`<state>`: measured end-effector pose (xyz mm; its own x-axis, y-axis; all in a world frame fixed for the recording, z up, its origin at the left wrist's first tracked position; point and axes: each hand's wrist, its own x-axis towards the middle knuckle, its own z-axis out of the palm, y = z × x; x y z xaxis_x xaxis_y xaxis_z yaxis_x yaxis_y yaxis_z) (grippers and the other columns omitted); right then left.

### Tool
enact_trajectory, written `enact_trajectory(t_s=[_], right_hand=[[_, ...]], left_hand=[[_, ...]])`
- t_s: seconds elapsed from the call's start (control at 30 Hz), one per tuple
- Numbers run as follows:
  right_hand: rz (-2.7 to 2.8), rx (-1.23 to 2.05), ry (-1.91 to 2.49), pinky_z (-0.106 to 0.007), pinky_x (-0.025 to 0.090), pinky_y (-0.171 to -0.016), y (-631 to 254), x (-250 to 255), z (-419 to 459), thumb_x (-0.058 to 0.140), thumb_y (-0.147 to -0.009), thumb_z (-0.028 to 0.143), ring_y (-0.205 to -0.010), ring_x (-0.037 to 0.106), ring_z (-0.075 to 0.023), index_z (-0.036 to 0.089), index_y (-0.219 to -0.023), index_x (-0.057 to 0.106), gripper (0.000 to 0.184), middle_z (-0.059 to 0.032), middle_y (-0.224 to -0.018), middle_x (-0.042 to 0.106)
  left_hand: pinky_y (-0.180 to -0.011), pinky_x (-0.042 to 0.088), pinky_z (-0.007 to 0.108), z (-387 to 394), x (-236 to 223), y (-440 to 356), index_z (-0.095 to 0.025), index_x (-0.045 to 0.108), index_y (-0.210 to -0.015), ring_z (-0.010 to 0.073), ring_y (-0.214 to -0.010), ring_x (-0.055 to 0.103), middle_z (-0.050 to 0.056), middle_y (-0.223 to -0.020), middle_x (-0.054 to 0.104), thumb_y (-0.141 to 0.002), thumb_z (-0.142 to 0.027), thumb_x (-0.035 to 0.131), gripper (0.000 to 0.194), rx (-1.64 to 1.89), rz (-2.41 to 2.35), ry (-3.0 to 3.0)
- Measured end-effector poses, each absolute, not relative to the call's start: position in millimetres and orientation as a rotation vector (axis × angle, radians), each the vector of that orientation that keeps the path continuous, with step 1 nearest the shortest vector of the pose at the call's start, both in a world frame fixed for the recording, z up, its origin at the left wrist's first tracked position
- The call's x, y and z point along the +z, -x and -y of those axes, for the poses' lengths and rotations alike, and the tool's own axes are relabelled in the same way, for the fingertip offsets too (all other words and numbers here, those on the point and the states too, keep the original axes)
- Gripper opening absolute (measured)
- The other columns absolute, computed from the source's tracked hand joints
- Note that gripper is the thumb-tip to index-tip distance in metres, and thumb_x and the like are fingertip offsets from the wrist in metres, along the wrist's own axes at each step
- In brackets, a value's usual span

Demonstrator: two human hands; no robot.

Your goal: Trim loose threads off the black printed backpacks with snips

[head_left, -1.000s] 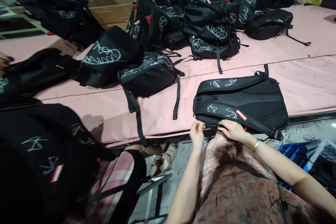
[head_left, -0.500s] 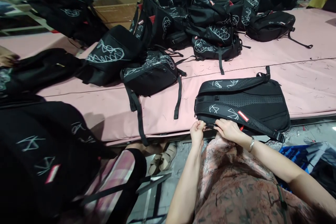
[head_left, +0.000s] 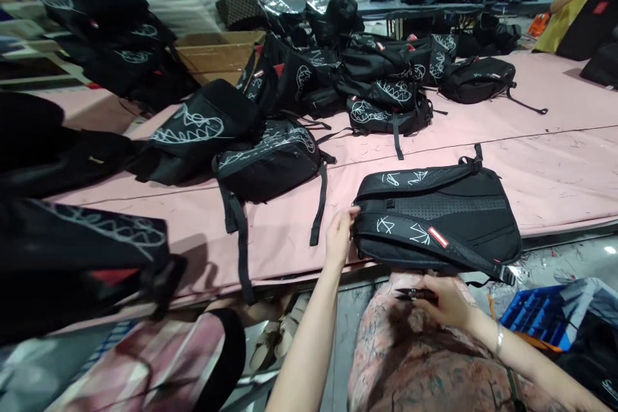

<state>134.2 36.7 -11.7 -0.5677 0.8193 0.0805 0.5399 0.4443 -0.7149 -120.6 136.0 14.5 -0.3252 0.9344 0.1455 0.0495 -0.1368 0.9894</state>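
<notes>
A black backpack lies on the pink-covered table in front of me, straps upward, with white scribble prints and a red-and-white label on one strap. My left hand is at its left end, fingers closed on the edge there; the fingertips are partly hidden. Away from the bag, over my lap, my right hand is closed around small dark thread snips, whose pointed blades face left.
Several similar backpacks are heaped across the pink table. At the near left sits a person in plaid beside another black bag. A cardboard box stands behind. To my lower right is a blue crate.
My left hand has moved from the backpack's near edge to its left end. My right hand has drawn back toward my lap with the snips. The neighbour's bag has turned, and my view has tilted up.
</notes>
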Motion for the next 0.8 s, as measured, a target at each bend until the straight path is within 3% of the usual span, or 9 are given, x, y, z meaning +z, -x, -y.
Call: enact_trajectory(t_s=[0.1,0.17,0.37,0.63,0.8], right_hand=[[2.142,0.98,1.283,-0.025,0.043,-0.06,-150.4,-21.4,-17.1,0.052,-0.08,0.029,-0.067,0.059,-0.0162,0.023,-0.088,0.059,0.012,-0.0008,-0.076,0.065],[2.032,0.98,1.366,-0.028,0.047,-0.065,-160.2,-29.6,-7.8,0.052,-0.079,0.028,-0.073,0.061,-0.0186,0.023,-0.088,0.059,0.012,-0.0025,-0.079,0.066],[1.81,0.872,1.465,-0.039,0.043,-0.093,-194.5,-50.4,11.9,0.05,-0.079,0.026,-0.114,0.05,-0.0247,0.027,-0.093,0.06,0.018,-0.0083,-0.122,0.054],[1.87,1.114,1.651,-0.04,0.05,-0.081,-233.6,-95.7,44.6,0.053,-0.077,0.04,-0.091,0.063,-0.0285,0.031,-0.097,0.065,0.025,-0.0065,-0.096,0.068],[1.939,1.231,1.654,-0.035,0.051,-0.072,-243.4,-83.4,50.0,0.056,-0.071,0.038,-0.079,0.064,-0.0254,0.034,-0.084,0.066,0.017,-0.0006,-0.084,0.069]], left_hand=[[-0.1,0.031,0.043,-187.5,23.0,111.0,-0.02,0.057,-0.11,0.027,-0.116,0.044,0.01,-0.121,0.054,-0.065,-0.04,0.068,0.05,1.398,-1.504,-1.57],[-0.103,0.026,0.048,-215.7,23.5,102.2,-0.018,0.051,-0.118,0.0312,-0.124,0.036,0.014,-0.129,0.048,-0.063,-0.04,0.069,0.062,1.176,-1.61,-1.893],[-0.092,0.039,0.046,-214.9,11.8,87.4,-0.017,0.052,-0.114,0.0299,-0.108,0.051,0.014,-0.115,0.057,-0.067,-0.048,0.064,0.057,0.996,-1.638,-2.173],[-0.091,0.04,0.045,-109.7,-0.5,90.0,-0.021,0.049,-0.115,0.0276,-0.107,0.049,0.011,-0.114,0.057,-0.078,-0.038,0.056,0.042,0.946,-1.738,-2.29],[-0.08,0.043,0.04,-86.2,3.4,85.9,-0.022,0.057,-0.094,0.0237,-0.091,0.055,0.007,-0.095,0.063,-0.08,-0.033,0.054,0.019,0.975,-1.751,-2.248]])
